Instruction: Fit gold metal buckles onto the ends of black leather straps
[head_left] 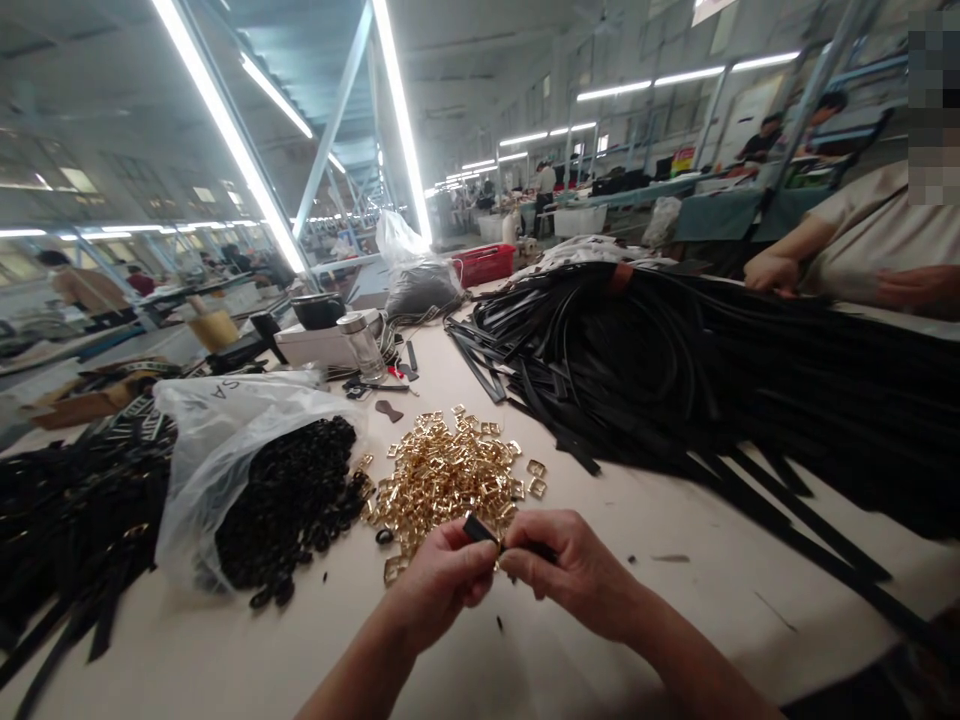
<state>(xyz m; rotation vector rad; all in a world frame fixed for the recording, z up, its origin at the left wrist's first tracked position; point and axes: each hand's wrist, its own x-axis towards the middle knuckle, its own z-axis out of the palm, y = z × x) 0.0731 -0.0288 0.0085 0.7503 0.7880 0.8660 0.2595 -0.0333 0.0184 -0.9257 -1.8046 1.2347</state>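
Note:
Both my hands meet low in the middle of the view, just in front of a heap of gold buckles (442, 470). Between the thumb and fingers of my left hand (442, 570) is a short black strap (478, 528), its end poking up. My right hand (566, 565) pinches the same dark strip from the other side, fingers curled round it. A small glint of metal shows where the fingertips meet, too small to make out. Left of the buckles, small black loops (300, 490) spill out of a clear plastic bag (195, 480).
Long black straps (645, 350) lie bundled across the right side, some reaching the front. Finished-looking straps (75, 520) pile up at far left. A glass jar (361, 350), a white box (315, 345) and a red crate (484, 265) stand behind. A co-worker's hand (772, 275) touches the bundle.

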